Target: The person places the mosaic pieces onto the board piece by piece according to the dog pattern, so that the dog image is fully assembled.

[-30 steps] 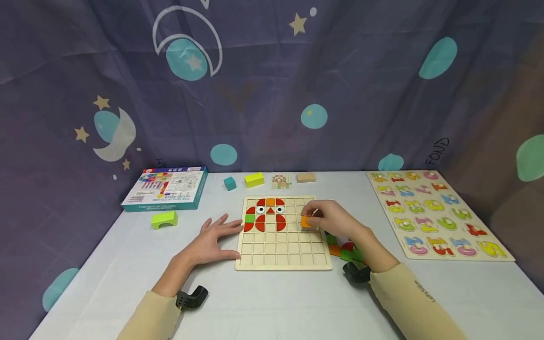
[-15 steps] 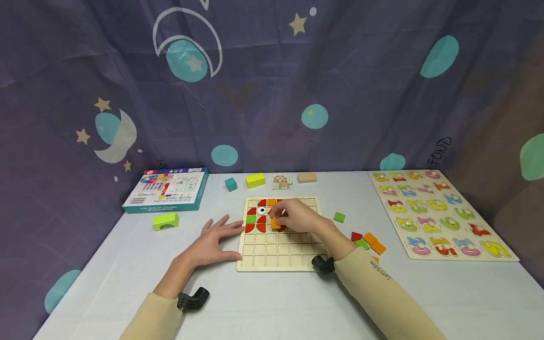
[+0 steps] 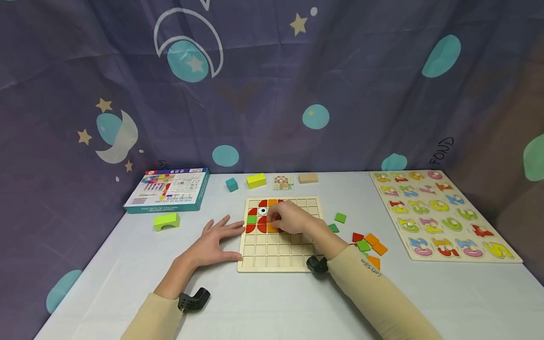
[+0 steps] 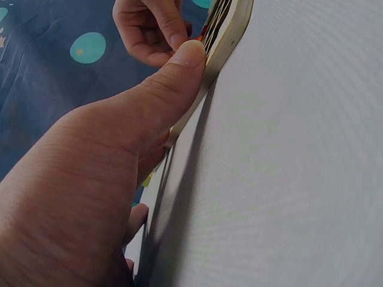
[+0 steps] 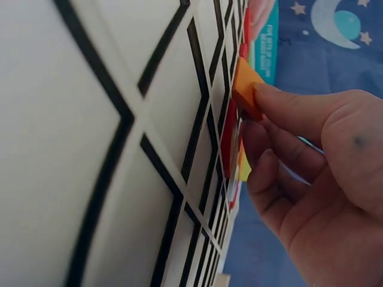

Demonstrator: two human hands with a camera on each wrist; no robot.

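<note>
A wooden grid board (image 3: pixel 293 249) lies on the white table. Red rounded tiles (image 3: pixel 262 228), a green square tile (image 3: pixel 252 219) and an eye tile (image 3: pixel 263 211) fill some upper-left squares. My right hand (image 3: pixel 291 217) pinches an orange square tile (image 5: pixel 246 88) between thumb and fingers. In the right wrist view the tile stands tilted, one edge right at the grid. The hand covers some tiles in the head view. With fingers spread, my left hand (image 3: pixel 216 243) rests at the board's left edge. Its thumb (image 4: pixel 189 55) touches the rim in the left wrist view.
Loose green, red and orange tiles (image 3: pixel 379 248) lie right of the board. Behind it are a teal cube (image 3: pixel 231 184), a yellow block (image 3: pixel 256 181), a picture card (image 3: pixel 283 182) and a plain wooden block (image 3: pixel 308 178). A box (image 3: pixel 170 191), green arch (image 3: pixel 166 221) and number puzzle (image 3: pixel 437 224) flank it.
My right hand has carried the orange tile leftward from the board's right side to the middle of the tile pattern, then lowered slightly. The left hand has stayed in place.
</note>
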